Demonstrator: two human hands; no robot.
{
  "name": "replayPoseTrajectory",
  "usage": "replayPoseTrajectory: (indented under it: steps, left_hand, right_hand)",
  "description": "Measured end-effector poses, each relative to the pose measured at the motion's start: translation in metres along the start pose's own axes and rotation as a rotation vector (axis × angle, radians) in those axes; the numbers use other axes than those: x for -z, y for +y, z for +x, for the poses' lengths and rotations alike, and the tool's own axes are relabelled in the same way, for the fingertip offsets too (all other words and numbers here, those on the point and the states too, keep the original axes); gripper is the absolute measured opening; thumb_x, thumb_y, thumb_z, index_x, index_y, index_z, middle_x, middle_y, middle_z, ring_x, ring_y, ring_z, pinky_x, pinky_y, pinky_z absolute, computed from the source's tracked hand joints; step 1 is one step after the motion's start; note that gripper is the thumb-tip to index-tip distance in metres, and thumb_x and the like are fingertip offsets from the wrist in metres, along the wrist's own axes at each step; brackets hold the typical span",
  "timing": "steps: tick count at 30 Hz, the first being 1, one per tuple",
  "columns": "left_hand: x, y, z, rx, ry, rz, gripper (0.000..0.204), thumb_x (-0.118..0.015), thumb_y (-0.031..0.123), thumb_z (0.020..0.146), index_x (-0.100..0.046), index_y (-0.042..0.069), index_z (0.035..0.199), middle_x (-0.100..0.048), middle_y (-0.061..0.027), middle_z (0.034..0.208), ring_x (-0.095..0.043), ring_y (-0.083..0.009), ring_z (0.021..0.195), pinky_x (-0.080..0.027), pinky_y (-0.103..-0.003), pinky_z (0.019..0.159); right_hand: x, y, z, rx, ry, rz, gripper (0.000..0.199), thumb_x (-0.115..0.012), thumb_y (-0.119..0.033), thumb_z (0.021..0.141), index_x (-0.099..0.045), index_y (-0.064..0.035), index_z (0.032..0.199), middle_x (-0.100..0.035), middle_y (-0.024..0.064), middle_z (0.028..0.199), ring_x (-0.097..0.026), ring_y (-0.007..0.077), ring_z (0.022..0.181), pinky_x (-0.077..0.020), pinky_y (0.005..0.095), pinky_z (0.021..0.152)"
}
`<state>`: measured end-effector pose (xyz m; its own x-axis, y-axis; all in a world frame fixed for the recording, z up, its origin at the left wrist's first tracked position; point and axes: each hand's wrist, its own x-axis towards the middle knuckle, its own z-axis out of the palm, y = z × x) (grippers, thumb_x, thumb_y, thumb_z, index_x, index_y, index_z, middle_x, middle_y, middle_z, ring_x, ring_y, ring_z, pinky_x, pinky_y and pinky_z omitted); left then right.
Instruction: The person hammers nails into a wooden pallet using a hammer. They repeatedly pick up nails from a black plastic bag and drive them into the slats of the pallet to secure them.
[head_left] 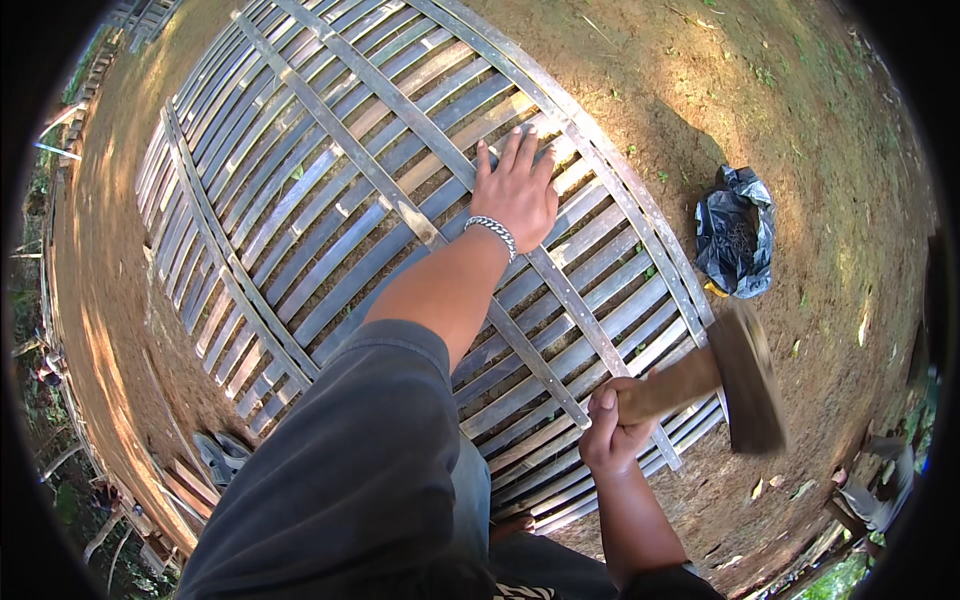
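Two hands, separate functions: left hand (514, 198) lies spread on the slatted panel (355, 155), apparently for steadying; right hand (613, 428) holds the hammer (712, 374) by its handle (665, 390), head (750, 385) free.

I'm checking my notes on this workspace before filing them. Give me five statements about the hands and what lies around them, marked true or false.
1. The right hand grips a hammer-like tool by its handle. True.
2. The left hand also holds a tool. False: it is spread palm down over the slatted panel, holding no tool.
3. A chain bracelet is on the left wrist. True.
4. The black plastic bag sits on top of the panel. False: it is on the ground to the panel's right.
5. Long strips run across the panel's slats. True.
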<state>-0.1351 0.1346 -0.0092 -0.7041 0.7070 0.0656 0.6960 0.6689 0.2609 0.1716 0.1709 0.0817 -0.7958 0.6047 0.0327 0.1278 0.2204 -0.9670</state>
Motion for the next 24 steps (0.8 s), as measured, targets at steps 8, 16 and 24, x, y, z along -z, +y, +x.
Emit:
replayPoseTrajectory:
  steps: [8,16,24]
  left_hand:
    - [-0.001,0.002,-0.007,0.004,-0.025,-0.003,0.050,-0.047,0.029,0.100,-0.055,0.008,0.145,-0.037,-0.0168,0.164,-0.027,-0.0322,0.156,-0.019,-0.066,0.124]
    - [0.004,0.000,0.002,0.003,-0.034,0.013,0.052,-0.048,0.029,0.100,-0.055,0.007,0.145,-0.039,-0.0170,0.163,-0.027,-0.0330,0.155,-0.020,-0.066,0.124]
    - [0.005,0.001,0.000,-0.005,-0.035,0.006,0.055,-0.050,0.030,0.099,-0.052,0.007,0.149,-0.038,-0.0177,0.163,-0.027,-0.0326,0.155,-0.019,-0.065,0.124]
  right_hand:
    - [-0.010,0.010,-0.001,-0.344,-0.045,-0.326,0.048,-0.060,-0.003,0.100,-0.047,0.0021,0.146,-0.065,0.0124,0.078,-0.066,0.0222,0.066,-0.0533,0.0349,0.062]
    - [-0.021,0.023,-0.013,-0.385,-0.318,-0.580,0.050,-0.058,-0.002,0.097,-0.045,-0.0017,0.146,-0.066,0.0202,0.087,-0.070,0.0338,0.074,-0.0549,0.0436,0.068]
    - [-0.018,-0.003,-0.009,-0.058,0.105,-0.044,0.020,-0.057,-0.001,0.100,-0.057,0.0063,0.119,-0.061,0.0069,0.076,-0.060,0.0157,0.066,-0.0517,0.0293,0.072]
